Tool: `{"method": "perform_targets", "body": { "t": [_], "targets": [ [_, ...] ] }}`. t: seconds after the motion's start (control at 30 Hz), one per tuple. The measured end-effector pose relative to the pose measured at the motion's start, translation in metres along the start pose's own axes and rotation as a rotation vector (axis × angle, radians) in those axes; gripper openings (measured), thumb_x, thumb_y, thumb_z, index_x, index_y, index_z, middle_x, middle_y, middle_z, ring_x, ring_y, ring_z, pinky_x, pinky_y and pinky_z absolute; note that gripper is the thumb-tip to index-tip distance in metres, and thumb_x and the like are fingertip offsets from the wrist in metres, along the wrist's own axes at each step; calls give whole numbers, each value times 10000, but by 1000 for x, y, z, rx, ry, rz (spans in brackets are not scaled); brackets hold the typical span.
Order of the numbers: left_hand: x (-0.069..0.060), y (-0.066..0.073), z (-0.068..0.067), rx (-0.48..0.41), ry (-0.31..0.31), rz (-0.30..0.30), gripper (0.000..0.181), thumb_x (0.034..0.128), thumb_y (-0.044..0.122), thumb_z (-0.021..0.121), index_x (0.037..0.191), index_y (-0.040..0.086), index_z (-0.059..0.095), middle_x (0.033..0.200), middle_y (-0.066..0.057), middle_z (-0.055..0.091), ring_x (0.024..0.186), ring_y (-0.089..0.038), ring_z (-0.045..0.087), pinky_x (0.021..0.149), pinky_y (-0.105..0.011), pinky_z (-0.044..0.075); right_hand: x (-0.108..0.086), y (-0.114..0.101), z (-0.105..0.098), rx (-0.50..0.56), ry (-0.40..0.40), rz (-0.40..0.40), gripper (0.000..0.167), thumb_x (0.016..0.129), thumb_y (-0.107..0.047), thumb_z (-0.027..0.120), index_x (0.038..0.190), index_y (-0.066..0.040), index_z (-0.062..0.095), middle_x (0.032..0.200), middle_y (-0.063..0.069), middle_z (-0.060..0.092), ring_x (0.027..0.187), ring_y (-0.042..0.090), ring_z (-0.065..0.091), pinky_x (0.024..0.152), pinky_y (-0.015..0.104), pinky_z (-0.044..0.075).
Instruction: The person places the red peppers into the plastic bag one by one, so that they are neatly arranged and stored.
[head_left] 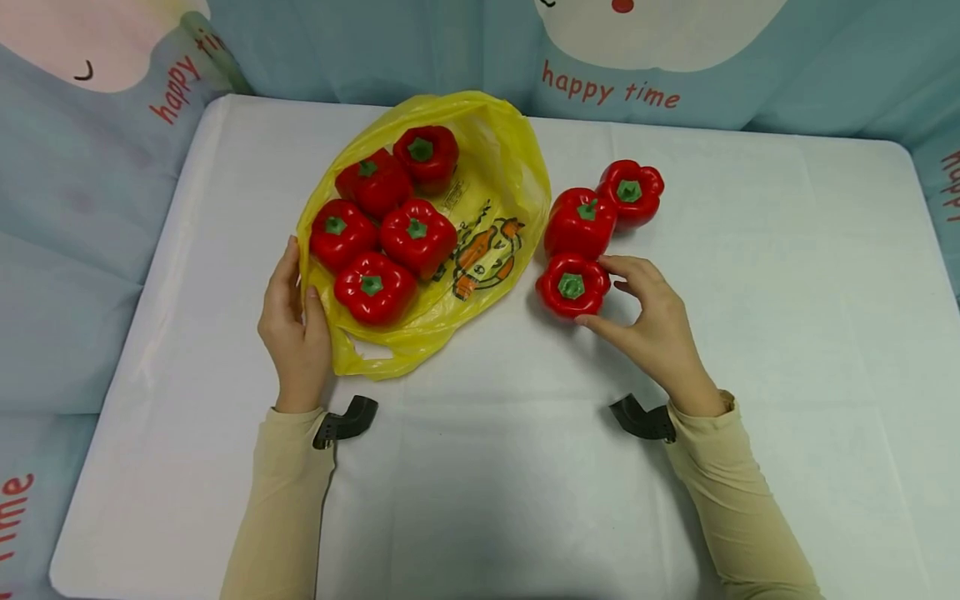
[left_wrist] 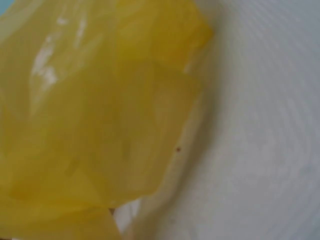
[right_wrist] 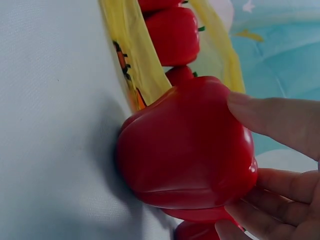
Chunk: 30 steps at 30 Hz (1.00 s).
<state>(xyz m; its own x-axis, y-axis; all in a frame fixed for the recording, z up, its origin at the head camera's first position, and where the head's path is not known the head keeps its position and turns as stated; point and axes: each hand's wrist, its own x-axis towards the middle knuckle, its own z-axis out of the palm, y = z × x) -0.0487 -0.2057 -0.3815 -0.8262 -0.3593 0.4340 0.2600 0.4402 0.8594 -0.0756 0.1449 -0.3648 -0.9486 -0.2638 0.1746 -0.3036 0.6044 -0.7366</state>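
Observation:
A yellow plastic bag (head_left: pixel 495 167) lies with its mouth wide, and several red bell peppers (head_left: pixel 375 289) with green stems sit inside. My left hand (head_left: pixel 294 333) holds the bag's left edge between thumb and fingers; in the left wrist view only the yellow film (left_wrist: pixel 100 125) shows, not the hand. Right of the bag, my right hand (head_left: pixel 651 321) grips a red bell pepper (head_left: pixel 572 286) with the thumb on its near side and fingertips on its far right. In the right wrist view this pepper (right_wrist: pixel 185 145) looms large beside the thumb and fingers (right_wrist: pixel 275 120).
Two more bell peppers, one (head_left: pixel 581 223) touching the gripped one and another (head_left: pixel 632 193) behind it, stand right of the bag. A white table (head_left: pixel 480 500) lies under everything. Blue curtain cloth (head_left: pixel 480 50) with printed words hangs along the back and left.

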Motion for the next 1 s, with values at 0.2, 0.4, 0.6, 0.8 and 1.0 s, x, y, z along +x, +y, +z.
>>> {"method": "perform_targets", "body": {
  "t": [0.2,0.4,0.6,0.8,1.0],
  "targets": [
    [0,0,0,8,-2,-9,429,913,-158,430,1332,-74,466,1388,-96,483,1295,-184,431,1077,-347,354,0,2,2,9,-10,-6,696,665,2,834,1277,42,505,1264,153,505,1132,263,497,940,489,469],
    [0,-1,1,8,3,-8,427,911,-161,426,1328,-78,468,1385,-99,485,1293,-187,433,1079,-348,353,-1,3,4,9,12,-28,666,644,4,847,1233,42,536,1213,142,529,1098,245,516,924,455,484],
    [0,-1,1,6,3,-7,425,913,-161,425,1328,-80,467,1384,-86,486,1296,-187,431,1081,-343,350,-2,-1,7,5,-21,-39,657,651,-32,853,1227,30,543,1217,127,535,1126,244,511,921,435,488],
    [0,-1,0,7,2,0,425,914,-160,424,1329,-81,465,1385,-86,485,1295,-189,432,1082,-345,349,-3,-5,10,5,-56,-47,744,625,-45,872,1266,33,502,1245,148,500,1142,254,487,922,463,478],
    [0,-1,1,8,3,0,426,911,-165,424,1327,-84,466,1384,-101,485,1295,-188,432,1085,-345,345,-5,-6,16,-21,-39,-47,821,593,-98,900,1286,37,482,1214,174,462,1119,271,476,887,471,480]
  ]
}}
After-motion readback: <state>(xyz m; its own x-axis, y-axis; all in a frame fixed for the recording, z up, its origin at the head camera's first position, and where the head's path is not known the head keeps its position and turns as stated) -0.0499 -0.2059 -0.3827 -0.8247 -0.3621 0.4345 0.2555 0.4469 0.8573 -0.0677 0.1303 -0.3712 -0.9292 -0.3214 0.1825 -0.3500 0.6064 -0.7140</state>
